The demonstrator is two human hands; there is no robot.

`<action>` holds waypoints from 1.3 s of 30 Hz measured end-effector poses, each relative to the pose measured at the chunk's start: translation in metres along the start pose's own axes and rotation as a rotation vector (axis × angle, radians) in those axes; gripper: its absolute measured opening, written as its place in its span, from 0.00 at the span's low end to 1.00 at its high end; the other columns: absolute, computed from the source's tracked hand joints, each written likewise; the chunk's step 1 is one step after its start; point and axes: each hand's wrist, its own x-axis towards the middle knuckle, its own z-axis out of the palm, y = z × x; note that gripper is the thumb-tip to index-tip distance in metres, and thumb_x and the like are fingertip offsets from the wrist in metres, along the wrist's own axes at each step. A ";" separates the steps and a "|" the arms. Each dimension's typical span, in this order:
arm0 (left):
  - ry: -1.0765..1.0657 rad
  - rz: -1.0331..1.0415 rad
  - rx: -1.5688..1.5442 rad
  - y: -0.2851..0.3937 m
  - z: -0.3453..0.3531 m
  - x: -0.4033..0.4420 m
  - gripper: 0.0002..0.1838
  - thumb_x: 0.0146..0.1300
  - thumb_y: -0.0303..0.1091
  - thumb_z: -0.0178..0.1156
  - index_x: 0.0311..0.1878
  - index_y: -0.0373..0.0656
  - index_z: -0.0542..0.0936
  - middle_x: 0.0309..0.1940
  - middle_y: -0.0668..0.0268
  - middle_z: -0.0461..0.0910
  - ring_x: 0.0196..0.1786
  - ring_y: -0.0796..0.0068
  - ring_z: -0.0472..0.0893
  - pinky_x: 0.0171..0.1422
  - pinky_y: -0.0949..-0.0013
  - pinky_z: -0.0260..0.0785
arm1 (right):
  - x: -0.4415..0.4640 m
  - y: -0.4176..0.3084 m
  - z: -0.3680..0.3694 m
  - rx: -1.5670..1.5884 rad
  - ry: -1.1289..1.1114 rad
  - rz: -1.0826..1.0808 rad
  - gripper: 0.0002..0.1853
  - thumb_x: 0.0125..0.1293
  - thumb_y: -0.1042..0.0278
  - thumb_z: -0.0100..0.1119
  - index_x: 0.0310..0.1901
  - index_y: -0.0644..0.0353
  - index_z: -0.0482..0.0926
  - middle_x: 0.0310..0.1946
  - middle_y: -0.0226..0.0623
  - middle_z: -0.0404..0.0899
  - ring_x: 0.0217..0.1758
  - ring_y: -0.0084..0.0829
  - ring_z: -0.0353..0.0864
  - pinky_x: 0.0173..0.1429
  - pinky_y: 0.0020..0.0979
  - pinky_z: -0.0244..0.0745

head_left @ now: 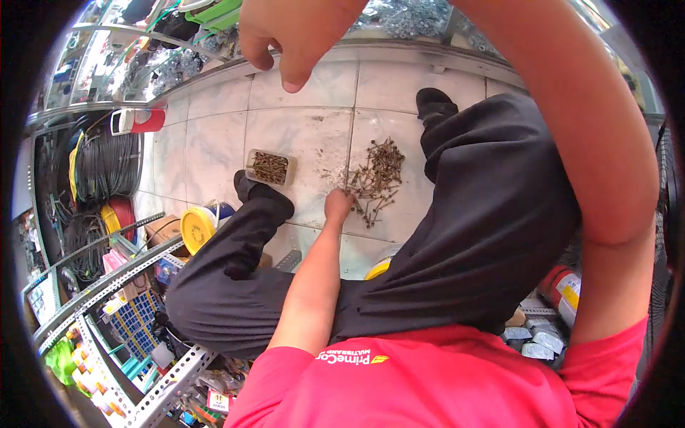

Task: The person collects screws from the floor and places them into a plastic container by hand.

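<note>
My left hand [339,205] reaches down to the floor at the left edge of a loose pile of brownish screws or bolts [378,171]. Its fingers are drawn together at the pile; whatever they may hold is too small to make out. To the left, a small clear plastic tub [290,171] full of similar fasteners [270,168] stands beside my foot. High up and close to the camera, my right hand [300,39] hangs with thumb and a finger apart and nothing visible between them. The top of that hand is cut off by the frame.
Glass cases with metal hardware [407,20] line the far side. At left are black cable coils [107,167], a red-and-white container [139,121], a yellow-lidded bucket [198,230] and a perforated metal rack [171,385]. Boxed items [546,339] sit by my right side.
</note>
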 end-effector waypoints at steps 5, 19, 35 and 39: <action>0.167 -0.064 -0.094 0.009 -0.011 -0.005 0.20 0.62 0.45 0.62 0.43 0.35 0.85 0.39 0.43 0.85 0.46 0.40 0.84 0.52 0.48 0.76 | 0.008 -0.008 0.003 -0.031 0.003 0.048 0.28 0.69 0.44 0.56 0.59 0.57 0.84 0.58 0.44 0.84 0.63 0.46 0.80 0.67 0.49 0.72; 0.677 -0.073 -0.153 -0.054 -0.148 0.046 0.15 0.62 0.37 0.64 0.46 0.35 0.84 0.43 0.48 0.86 0.50 0.44 0.83 0.56 0.52 0.74 | -0.006 0.002 -0.004 0.005 -0.027 0.002 0.26 0.70 0.45 0.56 0.58 0.56 0.86 0.60 0.42 0.83 0.64 0.46 0.80 0.67 0.49 0.72; -0.179 0.026 0.216 0.019 -0.022 -0.032 0.23 0.61 0.53 0.65 0.40 0.39 0.85 0.41 0.49 0.87 0.45 0.45 0.86 0.50 0.49 0.77 | -0.010 -0.008 0.000 0.026 0.005 0.089 0.28 0.68 0.45 0.61 0.61 0.56 0.84 0.62 0.44 0.82 0.64 0.46 0.80 0.67 0.49 0.72; -0.175 0.046 0.248 0.014 -0.004 -0.031 0.23 0.59 0.51 0.67 0.40 0.38 0.85 0.41 0.48 0.87 0.46 0.45 0.86 0.52 0.49 0.78 | -0.007 0.004 -0.001 0.006 0.005 -0.007 0.29 0.68 0.45 0.61 0.62 0.57 0.83 0.62 0.45 0.82 0.64 0.46 0.80 0.67 0.49 0.72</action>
